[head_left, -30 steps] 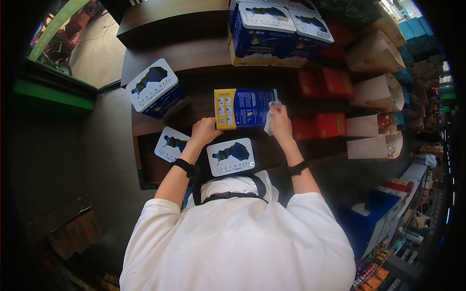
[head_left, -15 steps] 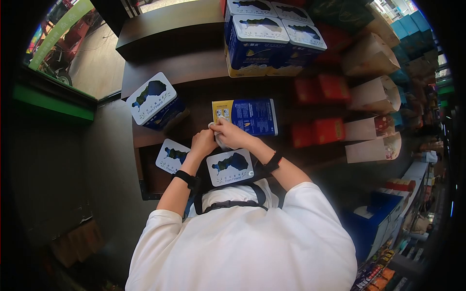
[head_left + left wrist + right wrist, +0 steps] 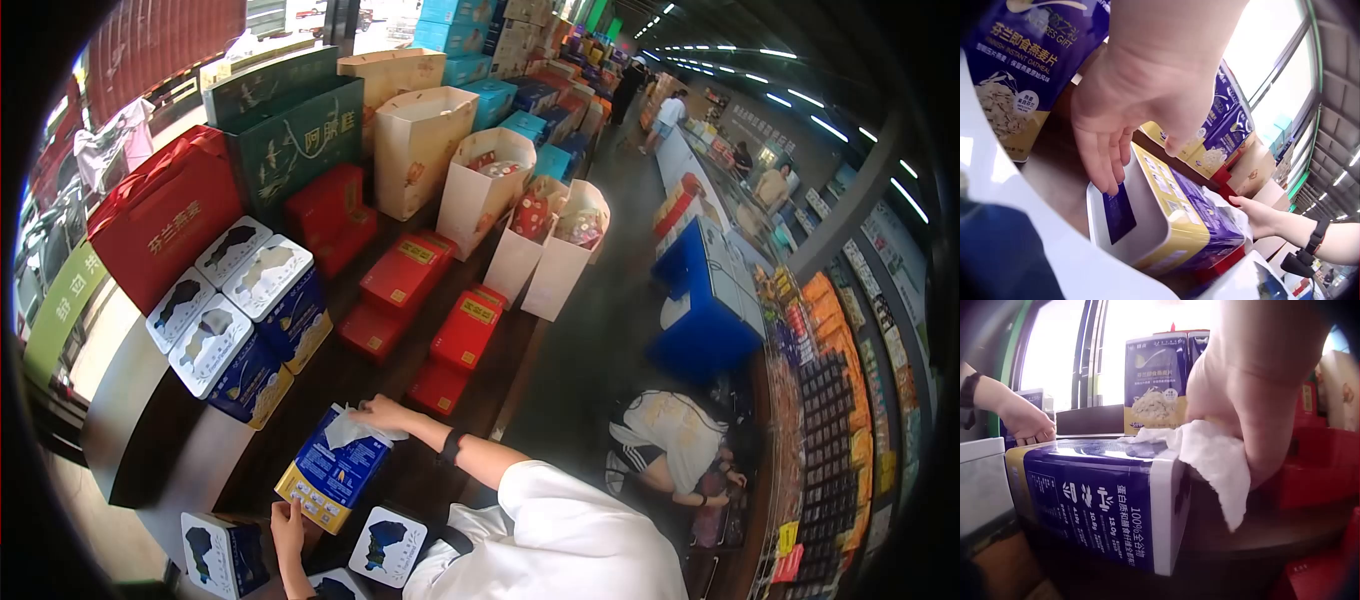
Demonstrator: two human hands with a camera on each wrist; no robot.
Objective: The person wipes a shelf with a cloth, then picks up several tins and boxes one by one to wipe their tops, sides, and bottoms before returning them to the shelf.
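Oat box [image 3: 333, 468] is lying flat on the dark shelf [image 3: 410, 490], nr the blue tins [image 3: 240, 340]. Right hand [image 3: 385, 412] is pressing a white tissue [image 3: 350, 428] on its far end, fingers curling round the tissue. Left hand [image 3: 288, 520] is touching the yellow near end w/ straight fingers.

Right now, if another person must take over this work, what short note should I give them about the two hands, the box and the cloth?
Left hand: its fingers lie straight against the near end of the blue-and-yellow box, steadying it.
Right hand: it pinches the white cloth against the far top edge of the box.
Things: the box lies flat on the dark shelf.
Done: the cloth is on the box; how much is already wiped cannot be told.
Left: probably to wipe the rest of the top face, with the left hand holding the box in place.
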